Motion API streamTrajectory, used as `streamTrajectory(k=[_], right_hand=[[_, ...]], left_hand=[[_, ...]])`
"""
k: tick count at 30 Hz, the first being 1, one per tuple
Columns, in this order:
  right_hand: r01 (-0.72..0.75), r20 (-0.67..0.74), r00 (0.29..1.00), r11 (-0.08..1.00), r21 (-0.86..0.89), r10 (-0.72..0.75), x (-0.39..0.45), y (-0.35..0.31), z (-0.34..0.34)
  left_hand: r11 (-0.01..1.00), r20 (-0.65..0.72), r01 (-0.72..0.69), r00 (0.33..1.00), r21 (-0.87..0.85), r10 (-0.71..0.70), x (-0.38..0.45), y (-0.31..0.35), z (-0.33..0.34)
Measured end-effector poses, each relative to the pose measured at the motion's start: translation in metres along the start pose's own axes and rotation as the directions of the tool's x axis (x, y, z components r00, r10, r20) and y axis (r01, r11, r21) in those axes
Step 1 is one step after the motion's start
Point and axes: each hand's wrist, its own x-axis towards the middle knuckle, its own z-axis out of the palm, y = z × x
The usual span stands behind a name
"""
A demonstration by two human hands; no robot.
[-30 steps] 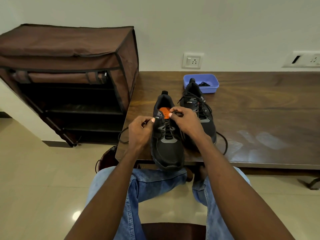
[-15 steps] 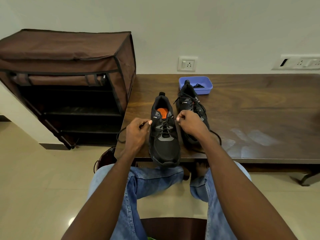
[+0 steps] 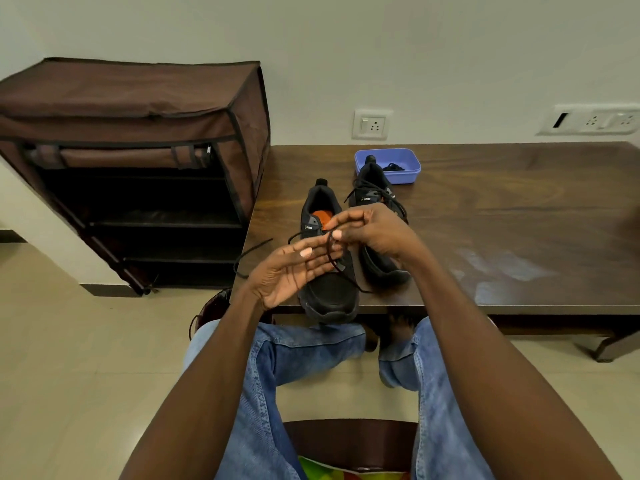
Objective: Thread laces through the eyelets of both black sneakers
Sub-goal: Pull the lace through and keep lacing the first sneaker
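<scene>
Sneakers sit side by side at the surface's (image 3: 485, 202) near edge: left sneaker (image 3: 327, 271), right sneaker (image 3: 375, 220). Your right hand (image 3: 377, 230) pinches the lace (image 3: 332, 254) above them; your left hand (image 3: 291, 275) lies flat-fingered against it.

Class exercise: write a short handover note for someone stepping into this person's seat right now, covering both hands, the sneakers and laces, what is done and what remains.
Left hand: open, palm up, lace across its fingers.
Right hand: pinching that lace above the near sneaker.
Both sneakers sit on the table; the far sneaker looks laced, ends loose.
Blue tub behind holds something dark.
Left: finish the near sneaker's top eyelets, seemingly.
</scene>
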Motion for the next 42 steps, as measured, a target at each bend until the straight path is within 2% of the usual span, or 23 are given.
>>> streamTrajectory(k=[2, 4, 7, 10, 12, 14, 16, 17, 18, 19, 21, 22, 24, 26, 29, 34, 37, 39, 40, 42], right_hand=[[0.045, -0.094, 0.994, 0.992, -0.116, -0.056, 0.001, -0.002, 0.007], [0.025, -0.226, 0.97, 0.968, -0.25, -0.083, 0.004, -0.001, 0.01], [-0.179, -0.518, 0.854, 0.908, -0.378, -0.047, 0.011, 0.007, 0.001], [-0.396, -0.716, 0.694, 0.871, -0.292, 0.075, 0.014, 0.017, -0.014], [-0.493, -0.757, 0.642, 0.823, -0.283, 0.124, 0.014, 0.019, -0.015], [-0.564, -0.756, 0.639, 0.756, -0.333, 0.143, 0.013, 0.021, -0.012], [-0.614, -0.735, 0.669, 0.64, -0.461, 0.112, 0.012, 0.023, -0.006], [-0.595, -0.716, 0.696, 0.601, -0.533, 0.053, 0.013, 0.025, -0.004], [-0.531, -0.681, 0.732, 0.61, -0.589, -0.021, 0.014, 0.026, -0.002], [-0.42, -0.629, 0.774, 0.685, -0.596, -0.072, 0.017, 0.027, 0.001], [-0.173, -0.46, 0.887, 0.891, -0.42, -0.044, 0.02, 0.025, 0.015], [-0.096, -0.348, 0.937, 0.937, -0.335, -0.029, 0.022, 0.025, 0.024], [-0.012, -0.211, 0.975, 0.935, -0.354, -0.067, 0.027, 0.03, 0.038], [0.004, -0.234, 0.967, 0.919, -0.394, -0.105, 0.031, 0.035, 0.043], [-0.023, -0.364, 0.923, 0.929, -0.369, -0.122, 0.036, 0.038, 0.038], [-0.131, -0.602, 0.766, 0.863, -0.488, -0.225, 0.041, 0.048, 0.03], [-0.241, -0.68, 0.692, 0.811, -0.534, -0.242, 0.037, 0.048, 0.028], [-0.283, -0.671, 0.695, 0.76, -0.585, -0.258, 0.036, 0.049, 0.028], [-0.245, -0.633, 0.72, 0.749, -0.615, -0.285, 0.037, 0.049, 0.03], [-0.057, -0.498, 0.789, 0.764, -0.643, -0.36, 0.04, 0.049, 0.034]], left_hand=[[0.998, 0.113, 0.051, 0.992, -0.033, -0.047, -0.001, -0.001, 0.001], [0.999, 0.074, 0.051, 0.996, -0.019, -0.049, -0.002, -0.001, 0.001], [0.999, -0.168, -0.038, 0.985, -0.012, 0.035, -0.003, 0.006, -0.001], [0.99, -0.453, -0.114, 0.881, 0.078, 0.137, 0.002, 0.016, -0.008], [0.981, -0.567, -0.132, 0.801, 0.144, 0.191, 0.007, 0.019, -0.014], [0.97, -0.626, -0.137, 0.744, 0.2, 0.234, 0.012, 0.02, -0.017], [0.958, -0.644, -0.118, 0.717, 0.262, 0.265, 0.016, 0.021, -0.013], [0.949, -0.637, -0.095, 0.72, 0.302, 0.275, 0.017, 0.022, -0.012], [0.938, -0.62, -0.071, 0.733, 0.341, 0.28, 0.017, 0.021, -0.009], [0.925, -0.597, -0.05, 0.751, 0.376, 0.283, 0.018, 0.021, -0.007], [0.91, -0.545, -0.027, 0.793, 0.415, 0.272, 0.021, 0.018, -0.005], [0.908, -0.523, -0.018, 0.812, 0.419, 0.258, 0.023, 0.015, -0.004], [0.907, -0.49, -0.004, 0.84, 0.421, 0.231, 0.025, 0.012, -0.004], [0.909, -0.477, -0.006, 0.85, 0.416, 0.223, 0.024, 0.012, -0.004], [0.919, -0.506, -0.037, 0.826, 0.391, 0.248, 0.023, 0.013, -0.008], [0.923, -0.521, -0.065, 0.81, 0.38, 0.271, 0.024, 0.013, -0.01], [0.92, -0.496, -0.102, 0.817, 0.378, 0.294, 0.025, 0.011, -0.01], [0.913, -0.468, -0.132, 0.825, 0.386, 0.317, 0.026, 0.01, -0.008], [0.904, -0.456, -0.145, 0.825, 0.401, 0.335, 0.026, 0.009, -0.006], [0.886, -0.443, -0.154, 0.82, 0.438, 0.362, 0.027, 0.006, -0.004]])
